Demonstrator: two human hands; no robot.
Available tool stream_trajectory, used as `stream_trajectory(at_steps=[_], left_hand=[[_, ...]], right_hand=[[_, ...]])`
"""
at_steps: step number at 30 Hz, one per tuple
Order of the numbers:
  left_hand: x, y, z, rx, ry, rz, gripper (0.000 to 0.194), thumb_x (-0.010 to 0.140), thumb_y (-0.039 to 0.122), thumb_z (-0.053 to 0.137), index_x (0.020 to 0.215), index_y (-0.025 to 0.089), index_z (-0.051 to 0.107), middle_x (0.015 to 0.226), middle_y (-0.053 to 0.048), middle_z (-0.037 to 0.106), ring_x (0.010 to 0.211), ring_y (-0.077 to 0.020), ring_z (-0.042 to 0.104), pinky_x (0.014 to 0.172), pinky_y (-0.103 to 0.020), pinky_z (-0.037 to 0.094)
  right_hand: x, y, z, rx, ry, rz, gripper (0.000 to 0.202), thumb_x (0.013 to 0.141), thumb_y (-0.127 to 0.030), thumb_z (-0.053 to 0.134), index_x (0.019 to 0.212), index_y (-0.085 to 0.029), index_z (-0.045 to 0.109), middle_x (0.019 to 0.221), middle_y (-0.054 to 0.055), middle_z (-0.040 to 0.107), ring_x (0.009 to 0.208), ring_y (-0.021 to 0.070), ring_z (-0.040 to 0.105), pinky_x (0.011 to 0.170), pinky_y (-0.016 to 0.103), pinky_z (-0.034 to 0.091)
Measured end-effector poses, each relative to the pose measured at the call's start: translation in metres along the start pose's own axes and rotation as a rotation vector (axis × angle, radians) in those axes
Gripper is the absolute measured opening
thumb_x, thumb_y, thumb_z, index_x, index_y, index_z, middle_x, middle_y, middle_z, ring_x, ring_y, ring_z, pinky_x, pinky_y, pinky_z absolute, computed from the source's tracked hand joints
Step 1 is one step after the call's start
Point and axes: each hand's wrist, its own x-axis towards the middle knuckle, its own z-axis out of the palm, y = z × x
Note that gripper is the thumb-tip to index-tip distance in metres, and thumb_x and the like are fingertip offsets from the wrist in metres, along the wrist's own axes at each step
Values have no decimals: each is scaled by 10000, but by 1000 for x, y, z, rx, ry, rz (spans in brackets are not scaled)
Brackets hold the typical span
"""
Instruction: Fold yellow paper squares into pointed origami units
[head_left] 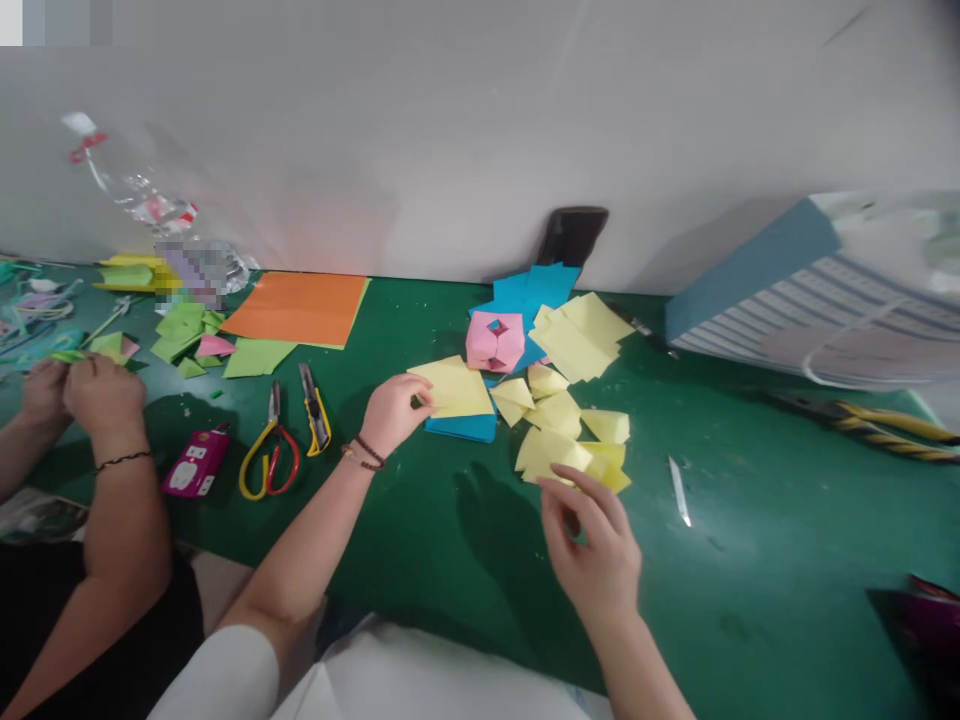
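Note:
In my left hand [397, 412] a flat square of yellow paper [459, 388] is pinched at its left edge between thumb and fingers. Beneath that sheet lies blue paper [461, 428]. My right hand [594, 545] is at the near edge of several folded yellow paper pieces [556, 415]. Its thumb and index fingertips come together there; what they hold, if anything, I cannot make out. Behind the folded pieces sits a pink folded paper block [495, 342] with openings in its faces. A stack of yellow sheets [579, 338] and blue sheets [536, 287] lies beside it.
Left of my arm lie scissors [271, 450], a yellow cutter [315, 410] and a magenta box [197, 462]. A co-worker's hands [105, 395] handle green paper at the far left. To the right are a blade [679, 490], pliers [862, 415] and a large box [817, 290].

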Motion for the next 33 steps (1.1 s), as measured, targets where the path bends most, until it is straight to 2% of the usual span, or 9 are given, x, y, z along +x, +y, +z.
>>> stream_trajectory(at_steps=[5, 13, 16, 18, 19, 22, 26, 29, 33], left_hand=[[-11, 1, -1, -145, -65, -24, 152, 745, 67, 688, 855, 171, 704, 922, -47, 747, 808, -167, 711, 767, -291, 585], [-24, 14, -9, -213, 0, 6, 87, 810, 136, 660, 861, 177, 718, 866, -47, 759, 786, -173, 725, 714, -276, 597], [-45, 29, -18, -245, 41, 93, 60, 810, 146, 680, 839, 185, 714, 917, -45, 762, 858, -173, 726, 803, -283, 586], [-69, 40, -23, -266, 47, 263, 92, 830, 110, 659, 859, 185, 705, 943, -49, 761, 884, -161, 725, 824, -264, 576], [-83, 46, -23, -281, 30, 286, 117, 835, 87, 649, 874, 186, 697, 942, -46, 760, 887, -150, 723, 812, -245, 575], [-126, 58, -14, -361, 2, 223, 150, 847, 55, 628, 900, 187, 678, 898, -35, 755, 848, -127, 717, 777, -220, 578], [-168, 59, 10, -341, 71, 32, 160, 851, 100, 644, 983, 191, 657, 899, -36, 735, 816, -119, 702, 676, -189, 578], [-181, 52, 24, -145, 138, 23, 215, 879, 134, 615, 1083, 200, 635, 995, -59, 719, 911, -151, 689, 803, -268, 583], [-174, 50, 29, 10, 108, -11, 322, 920, 175, 553, 1242, 201, 552, 1109, -86, 679, 1006, -176, 652, 859, -325, 566]], right_hand=[[-8, 1, 19, 96, -104, -11, 154, 883, -184, 555, 986, -246, 652, 1033, 62, 682, 819, 144, 674, 570, 224, 551], [-11, 2, 31, 158, -68, -68, 221, 870, -129, 565, 1045, -238, 643, 1011, 60, 688, 880, 163, 679, 693, 275, 584], [-10, -5, 25, 98, -40, -172, 281, 850, -145, 621, 1122, -213, 627, 1065, 87, 691, 951, 195, 660, 815, 346, 564], [-11, -10, 18, 62, -61, -260, 330, 837, -164, 655, 1162, -198, 613, 1111, 102, 691, 1024, 226, 633, 867, 387, 536], [-13, -12, 15, 62, -91, -301, 331, 836, -166, 661, 1162, -199, 613, 1113, 96, 697, 1049, 236, 622, 871, 393, 524], [-24, -15, 8, 122, -219, -377, 228, 858, -132, 628, 1070, -215, 643, 997, 40, 736, 1016, 219, 625, 834, 366, 496], [-41, -13, 8, 179, -339, -306, 147, 890, -101, 568, 962, -197, 652, 839, 17, 728, 870, 168, 635, 758, 304, 474], [-48, -11, 12, 140, -392, -228, 127, 912, -154, 552, 999, -185, 639, 806, 29, 706, 816, 166, 631, 728, 299, 473], [-49, -13, 20, 70, -392, -156, 154, 930, -189, 530, 1065, -181, 604, 843, 44, 697, 760, 168, 622, 708, 307, 481]])
